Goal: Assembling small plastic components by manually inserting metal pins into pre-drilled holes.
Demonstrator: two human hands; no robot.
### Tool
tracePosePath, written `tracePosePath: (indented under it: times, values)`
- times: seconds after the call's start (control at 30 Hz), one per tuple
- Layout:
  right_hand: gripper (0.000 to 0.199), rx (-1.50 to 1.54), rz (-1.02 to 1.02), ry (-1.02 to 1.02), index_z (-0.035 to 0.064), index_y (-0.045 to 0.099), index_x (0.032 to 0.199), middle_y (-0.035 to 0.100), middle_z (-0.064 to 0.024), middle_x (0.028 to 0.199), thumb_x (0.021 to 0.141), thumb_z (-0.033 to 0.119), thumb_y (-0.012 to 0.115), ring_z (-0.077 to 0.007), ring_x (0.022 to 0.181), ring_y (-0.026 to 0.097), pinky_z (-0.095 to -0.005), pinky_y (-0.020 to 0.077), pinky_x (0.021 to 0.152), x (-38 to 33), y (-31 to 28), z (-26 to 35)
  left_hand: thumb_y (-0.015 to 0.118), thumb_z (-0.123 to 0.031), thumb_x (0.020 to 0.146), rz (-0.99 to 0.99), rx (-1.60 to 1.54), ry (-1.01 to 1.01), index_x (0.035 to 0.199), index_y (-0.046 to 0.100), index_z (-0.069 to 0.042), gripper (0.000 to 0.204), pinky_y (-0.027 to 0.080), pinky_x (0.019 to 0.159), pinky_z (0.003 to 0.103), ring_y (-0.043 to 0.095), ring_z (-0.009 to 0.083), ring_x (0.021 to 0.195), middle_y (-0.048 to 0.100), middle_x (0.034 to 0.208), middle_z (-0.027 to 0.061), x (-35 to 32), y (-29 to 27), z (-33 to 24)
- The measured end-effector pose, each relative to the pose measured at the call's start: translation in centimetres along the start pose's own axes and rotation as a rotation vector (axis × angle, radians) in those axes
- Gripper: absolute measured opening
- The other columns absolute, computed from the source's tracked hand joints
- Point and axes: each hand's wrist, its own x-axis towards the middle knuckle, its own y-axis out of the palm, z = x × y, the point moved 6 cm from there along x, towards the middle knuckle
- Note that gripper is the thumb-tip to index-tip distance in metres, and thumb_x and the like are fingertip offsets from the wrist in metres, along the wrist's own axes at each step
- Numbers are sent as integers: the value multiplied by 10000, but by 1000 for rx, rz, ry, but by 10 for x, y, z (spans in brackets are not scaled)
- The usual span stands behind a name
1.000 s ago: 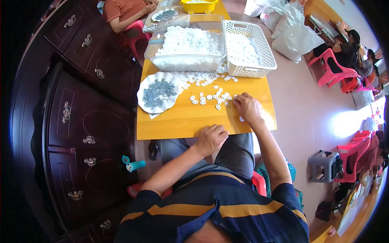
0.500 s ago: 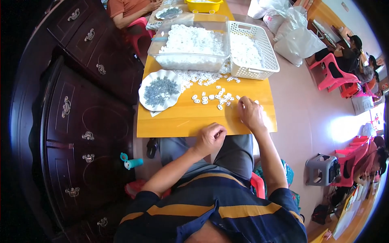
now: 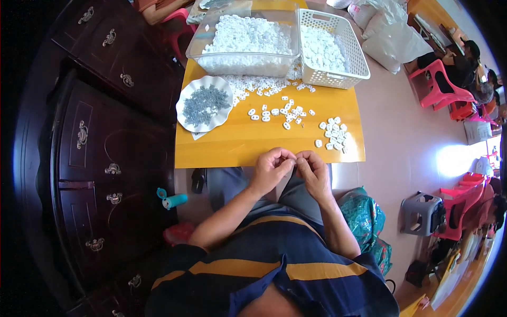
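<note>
My left hand [image 3: 272, 170] and my right hand [image 3: 315, 175] meet at the table's front edge, thumbs and fingertips pinched together. Whatever lies between their fingertips is too small to make out. Beyond them, loose white two-holed plastic pieces [image 3: 288, 111] are scattered over the yellow wooden table [image 3: 237, 150]. A separate cluster of similar white pieces [image 3: 335, 134] lies to the right, nearest my right hand. At the left, a white scalloped plate [image 3: 226, 111] carries a heap of small grey metallic parts [image 3: 203, 105].
Farther back stand a clear plastic bin [image 3: 240, 64] and a white perforated basket [image 3: 332, 78], both full of white pieces. Dark wooden drawers [image 3: 113, 132] line the left. Behind on the right are white sacks [image 3: 393, 45], pink chairs [image 3: 441, 87] and seated people. A grey stool [image 3: 421, 214] stands right.
My right hand has come back from the right of the table to meet my left fingertips, uncovering the cluster of white pieces there. The view has shifted slightly.
</note>
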Motion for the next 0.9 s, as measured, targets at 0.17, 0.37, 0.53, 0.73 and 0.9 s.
tracePosePath:
  times: [0.17, 0.37, 0.53, 0.73, 0.9]
  values:
    - [117, 62, 25, 41, 10, 686, 1052, 632, 17, 762, 1021, 116, 648, -47, 677, 565, -221, 457, 607, -3, 0, -10, 659, 14, 955, -35, 36, -4, 1025, 680, 5, 74, 485, 624, 189, 608, 27, 717, 675, 850, -11, -2, -2, 2]
    - [121, 101, 1, 55, 3, 715, 1071, 644, 20, 774, 997, 83, 666, -47, 702, 575, -217, 471, 632, -8, 0, -10, 642, -1, 964, -64, -96, -86, 1013, 688, 6, 68, 485, 607, 202, 595, 42, 668, 657, 793, -5, -4, -3, 1]
    - [154, 90, 24, 39, -1, 731, 1108, 673, 9, 835, 998, 81, 661, -51, 715, 588, -218, 492, 652, -11, 0, -10, 639, -7, 964, -94, -113, -100, 1013, 692, 5, 74, 481, 599, 212, 572, 51, 635, 637, 768, -10, -5, -8, 5]
    - [189, 257, 21, 92, 1, 661, 1178, 661, 15, 891, 997, 57, 660, -49, 744, 588, -218, 503, 675, -10, 3, -17, 642, -8, 961, -79, -131, -139, 1025, 702, 1, 89, 487, 608, 211, 578, 49, 652, 648, 788, -9, -6, -7, 6]
    - [176, 336, 31, 127, 21, 596, 1146, 646, 16, 921, 992, 43, 678, -46, 775, 596, -208, 496, 676, -9, 5, -16, 649, -11, 959, -46, -159, -149, 1022, 709, -6, 87, 497, 624, 205, 583, 40, 678, 661, 831, -6, -7, -8, 4]
